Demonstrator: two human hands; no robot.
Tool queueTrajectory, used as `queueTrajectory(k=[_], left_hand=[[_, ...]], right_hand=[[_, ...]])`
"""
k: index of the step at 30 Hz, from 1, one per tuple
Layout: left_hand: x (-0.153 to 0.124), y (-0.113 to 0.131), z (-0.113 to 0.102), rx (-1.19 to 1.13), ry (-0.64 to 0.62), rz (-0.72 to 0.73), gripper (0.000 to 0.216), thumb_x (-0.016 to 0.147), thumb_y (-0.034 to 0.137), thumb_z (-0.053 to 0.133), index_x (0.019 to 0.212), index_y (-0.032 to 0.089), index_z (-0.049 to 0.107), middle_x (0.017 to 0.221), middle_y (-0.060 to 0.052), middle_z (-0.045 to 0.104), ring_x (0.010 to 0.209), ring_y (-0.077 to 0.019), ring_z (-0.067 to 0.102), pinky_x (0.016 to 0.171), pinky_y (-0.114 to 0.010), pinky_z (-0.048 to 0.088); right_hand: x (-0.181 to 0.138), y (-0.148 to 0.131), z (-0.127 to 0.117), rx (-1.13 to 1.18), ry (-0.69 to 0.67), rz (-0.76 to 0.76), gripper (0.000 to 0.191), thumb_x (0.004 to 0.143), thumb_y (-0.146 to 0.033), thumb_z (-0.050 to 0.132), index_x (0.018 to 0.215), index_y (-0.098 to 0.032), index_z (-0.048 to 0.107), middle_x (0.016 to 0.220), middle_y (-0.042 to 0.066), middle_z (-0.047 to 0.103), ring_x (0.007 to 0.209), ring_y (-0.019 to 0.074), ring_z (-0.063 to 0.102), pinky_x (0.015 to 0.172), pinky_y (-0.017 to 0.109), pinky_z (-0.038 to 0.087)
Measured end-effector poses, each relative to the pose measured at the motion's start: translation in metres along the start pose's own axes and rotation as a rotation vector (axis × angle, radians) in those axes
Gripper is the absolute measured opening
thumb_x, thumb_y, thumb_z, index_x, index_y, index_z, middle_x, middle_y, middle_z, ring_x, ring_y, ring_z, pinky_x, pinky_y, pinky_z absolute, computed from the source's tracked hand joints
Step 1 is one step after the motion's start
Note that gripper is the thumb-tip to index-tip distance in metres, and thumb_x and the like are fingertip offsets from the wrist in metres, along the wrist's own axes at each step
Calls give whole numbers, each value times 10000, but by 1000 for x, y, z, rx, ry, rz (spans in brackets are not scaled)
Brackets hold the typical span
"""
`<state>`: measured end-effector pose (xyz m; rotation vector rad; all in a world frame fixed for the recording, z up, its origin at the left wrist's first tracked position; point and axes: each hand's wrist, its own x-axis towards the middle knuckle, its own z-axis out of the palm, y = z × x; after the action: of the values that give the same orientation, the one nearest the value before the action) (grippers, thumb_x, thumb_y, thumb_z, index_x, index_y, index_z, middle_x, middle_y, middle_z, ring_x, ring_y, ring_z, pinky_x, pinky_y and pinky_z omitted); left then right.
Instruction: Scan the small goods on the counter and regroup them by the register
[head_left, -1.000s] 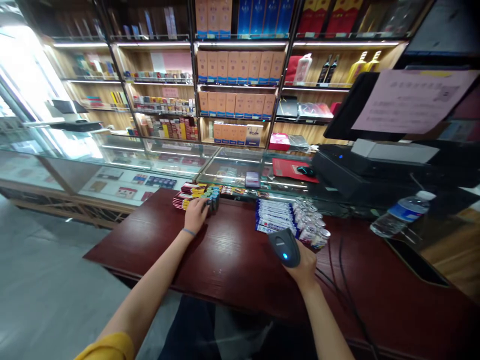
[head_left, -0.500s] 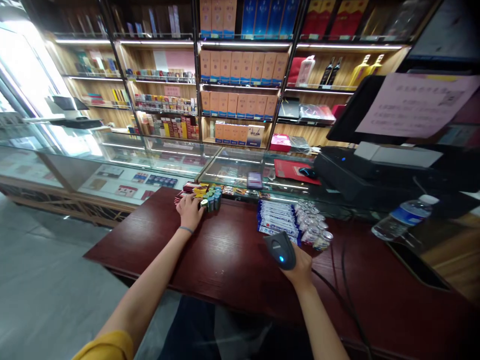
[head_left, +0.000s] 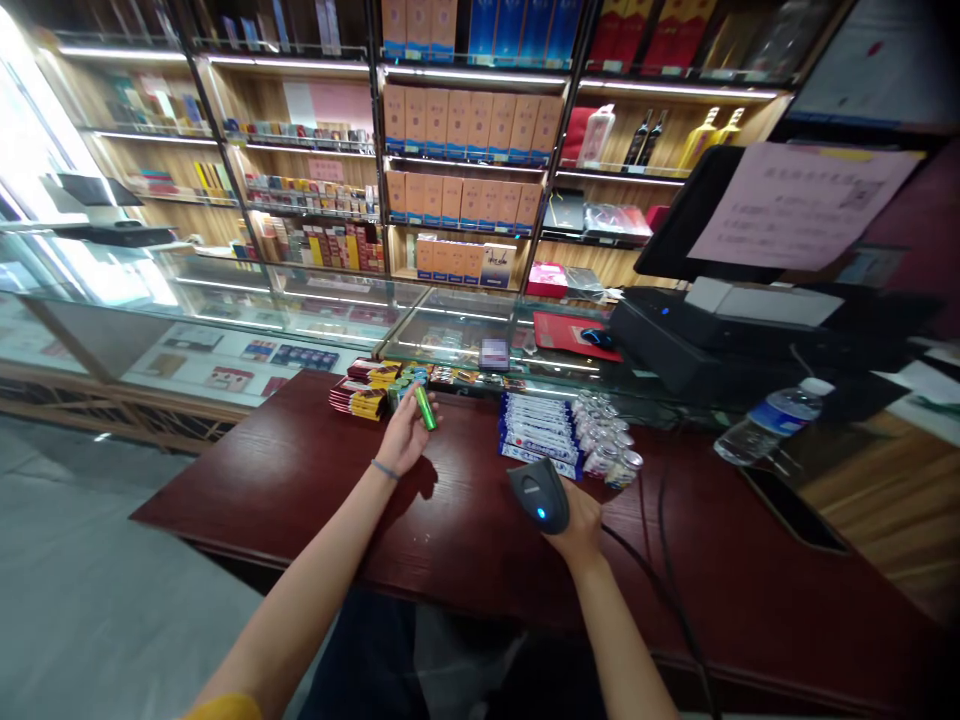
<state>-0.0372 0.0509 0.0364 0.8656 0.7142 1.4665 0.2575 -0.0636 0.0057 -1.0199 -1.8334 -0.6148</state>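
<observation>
My left hand [head_left: 405, 437] is raised a little over the table, palm up, with its fingers closed on a small shiny green tube [head_left: 425, 408]. Just behind it stand several similar green and blue tubes [head_left: 397, 392], beside a stack of red and yellow packets [head_left: 358, 397]. In my right hand [head_left: 581, 522] is a dark grey barcode scanner [head_left: 541, 497] with a lit blue light; its head points toward the left. Blue-and-white wrapped sticks [head_left: 536, 430] lie in a row beyond the scanner, next to several small clear-topped containers [head_left: 606, 440].
The dark red table [head_left: 292, 480] meets a glass display counter [head_left: 457, 325]. A water bottle [head_left: 776, 420] and a dark phone-like slab [head_left: 795, 510] lie to the right, below a monitor [head_left: 686, 220]. The scanner's cable [head_left: 660, 575] runs across the table.
My left hand has lifted a green tube from the group, moved right and nearer, and turned palm up. My right hand keeps hold of the scanner. The whole view has shifted slightly.
</observation>
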Motion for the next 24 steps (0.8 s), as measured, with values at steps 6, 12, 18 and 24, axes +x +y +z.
queueTrajectory(k=[6, 12, 18, 24], left_hand=[[-7, -18, 7, -277, -113, -231, 356, 956, 414, 525, 1268, 250, 578, 1076, -57, 641, 767, -92, 587, 601, -199, 479], [-15, -22, 3, -339, -125, -238, 458, 860, 218, 688, 1301, 258, 573, 915, -6, 643, 784, -83, 614, 674, -190, 499], [-13, -27, 3, -364, -26, -292, 318, 910, 251, 623, 1215, 162, 624, 950, -51, 674, 762, -103, 625, 657, -219, 512], [-10, -29, -3, -505, -15, -399, 261, 976, 263, 508, 1192, 179, 630, 951, -47, 666, 759, -89, 612, 626, -197, 489]], right_hand=[[2, -3, -2, -17, -1, 4, 354, 820, -216, 554, 1163, -130, 558, 821, 77, 698, 687, 196, 685, 609, 289, 551], [6, -6, -3, -4, -25, -13, 317, 831, -204, 534, 1138, -129, 563, 794, 72, 688, 659, 188, 671, 589, 286, 534], [3, -7, -2, 19, -53, -19, 297, 837, -193, 534, 1125, -128, 565, 797, 72, 681, 663, 188, 663, 593, 294, 522], [7, -13, -4, 62, -180, -92, 304, 849, -210, 479, 1134, -135, 553, 808, 68, 684, 684, 189, 663, 610, 305, 506]])
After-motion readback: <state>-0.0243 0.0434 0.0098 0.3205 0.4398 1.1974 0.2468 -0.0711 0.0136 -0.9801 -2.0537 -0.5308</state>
